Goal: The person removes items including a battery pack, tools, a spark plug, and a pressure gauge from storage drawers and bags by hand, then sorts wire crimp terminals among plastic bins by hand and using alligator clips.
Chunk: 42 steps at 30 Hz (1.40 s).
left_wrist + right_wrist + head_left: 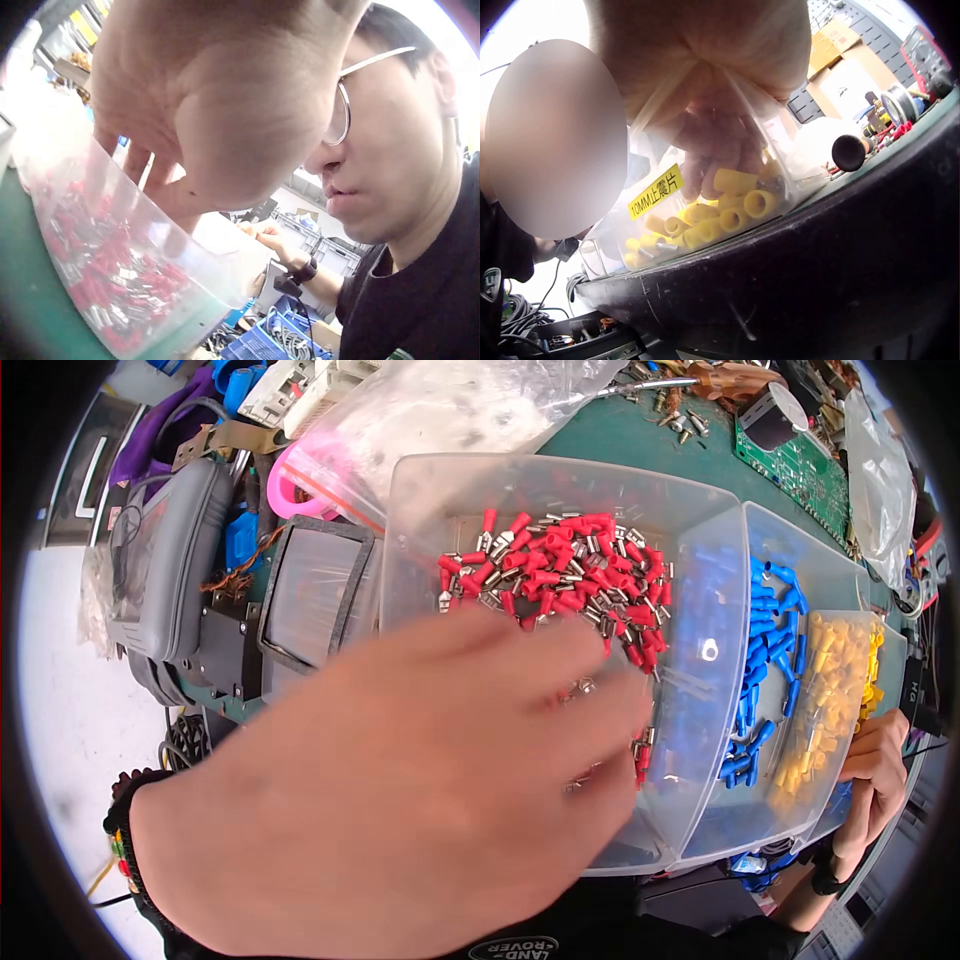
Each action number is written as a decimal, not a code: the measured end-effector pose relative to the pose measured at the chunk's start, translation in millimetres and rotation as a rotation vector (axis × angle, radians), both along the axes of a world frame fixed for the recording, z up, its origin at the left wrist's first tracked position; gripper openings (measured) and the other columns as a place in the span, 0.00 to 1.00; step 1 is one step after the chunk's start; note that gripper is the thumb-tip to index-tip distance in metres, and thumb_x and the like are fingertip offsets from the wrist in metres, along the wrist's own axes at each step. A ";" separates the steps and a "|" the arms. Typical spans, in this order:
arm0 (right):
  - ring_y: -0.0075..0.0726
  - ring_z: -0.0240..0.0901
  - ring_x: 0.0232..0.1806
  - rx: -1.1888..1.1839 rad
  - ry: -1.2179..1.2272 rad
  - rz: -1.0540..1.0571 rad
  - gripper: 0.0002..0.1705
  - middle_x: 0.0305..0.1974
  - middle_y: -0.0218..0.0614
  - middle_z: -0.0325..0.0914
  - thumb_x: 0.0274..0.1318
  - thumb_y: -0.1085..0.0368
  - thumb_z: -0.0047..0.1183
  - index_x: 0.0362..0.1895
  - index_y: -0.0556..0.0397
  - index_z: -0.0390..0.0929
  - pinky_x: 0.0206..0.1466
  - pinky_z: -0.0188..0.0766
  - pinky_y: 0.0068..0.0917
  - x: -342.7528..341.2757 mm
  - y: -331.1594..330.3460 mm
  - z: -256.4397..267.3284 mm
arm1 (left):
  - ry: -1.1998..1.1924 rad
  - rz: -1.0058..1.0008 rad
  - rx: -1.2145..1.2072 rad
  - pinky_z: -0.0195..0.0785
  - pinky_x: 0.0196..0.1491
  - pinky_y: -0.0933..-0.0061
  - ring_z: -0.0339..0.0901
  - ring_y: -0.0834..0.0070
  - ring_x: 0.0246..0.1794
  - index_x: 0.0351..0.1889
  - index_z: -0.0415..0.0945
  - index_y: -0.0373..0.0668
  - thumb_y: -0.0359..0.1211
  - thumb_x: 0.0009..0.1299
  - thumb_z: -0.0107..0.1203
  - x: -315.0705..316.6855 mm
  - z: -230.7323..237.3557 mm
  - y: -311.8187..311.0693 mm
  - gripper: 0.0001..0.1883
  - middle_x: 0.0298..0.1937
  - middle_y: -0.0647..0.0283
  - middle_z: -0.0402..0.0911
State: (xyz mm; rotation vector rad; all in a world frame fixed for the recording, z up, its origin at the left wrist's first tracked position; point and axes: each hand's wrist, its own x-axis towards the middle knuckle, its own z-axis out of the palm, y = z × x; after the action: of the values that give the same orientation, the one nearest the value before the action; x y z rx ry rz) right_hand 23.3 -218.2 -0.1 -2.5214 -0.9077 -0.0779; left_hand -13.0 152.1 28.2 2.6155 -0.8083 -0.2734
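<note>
My left hand is over the clear bin of red terminals, its fingers spread and blurred and a few terminals showing between them. In the left wrist view, the fingers of the left hand reach down at the red-terminal bin; their tips are hard to make out. Far to the right, my right hand is at the bin of yellow terminals. The right wrist view has the right hand's fingers down among yellow terminals; whether they pinch one cannot be told.
Blue terminals fill a bin between the red and yellow ones. Left of the bins lie a black-framed clear box and a grey case. Behind are a plastic bag, a green circuit board and loose metal parts.
</note>
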 end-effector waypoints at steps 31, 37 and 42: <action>0.33 0.60 0.30 0.026 -0.011 -0.031 0.22 0.20 0.29 0.69 0.61 0.51 0.47 0.19 0.49 0.74 0.50 0.51 0.38 -7.1 2.0 -0.4 | -0.076 -0.113 0.036 0.73 0.46 0.54 0.76 0.68 0.29 0.22 0.77 0.40 0.31 0.40 0.57 -17.3 4.1 21.5 0.10 0.24 0.66 0.76; 0.32 0.61 0.30 0.017 -0.013 -0.017 0.22 0.20 0.28 0.69 0.61 0.51 0.47 0.19 0.48 0.75 0.49 0.53 0.36 -6.4 -2.6 1.2 | -0.098 0.009 0.041 0.72 0.50 0.56 0.78 0.66 0.35 0.30 0.81 0.40 0.30 0.41 0.57 -16.9 -4.5 12.3 0.16 0.32 0.63 0.78; 0.32 0.61 0.30 0.013 -0.012 -0.007 0.21 0.20 0.28 0.68 0.62 0.51 0.47 0.19 0.47 0.74 0.49 0.53 0.36 -6.2 -7.8 1.3 | -0.282 0.118 0.028 0.66 0.58 0.43 0.79 0.62 0.43 0.37 0.82 0.35 0.28 0.49 0.56 -11.4 0.5 21.4 0.16 0.41 0.57 0.81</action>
State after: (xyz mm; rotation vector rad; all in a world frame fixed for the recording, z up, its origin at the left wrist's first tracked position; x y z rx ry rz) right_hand 17.0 -226.0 1.2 -2.5149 -0.8999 -0.1015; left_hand -24.4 173.5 28.7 2.7530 -0.7383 0.1211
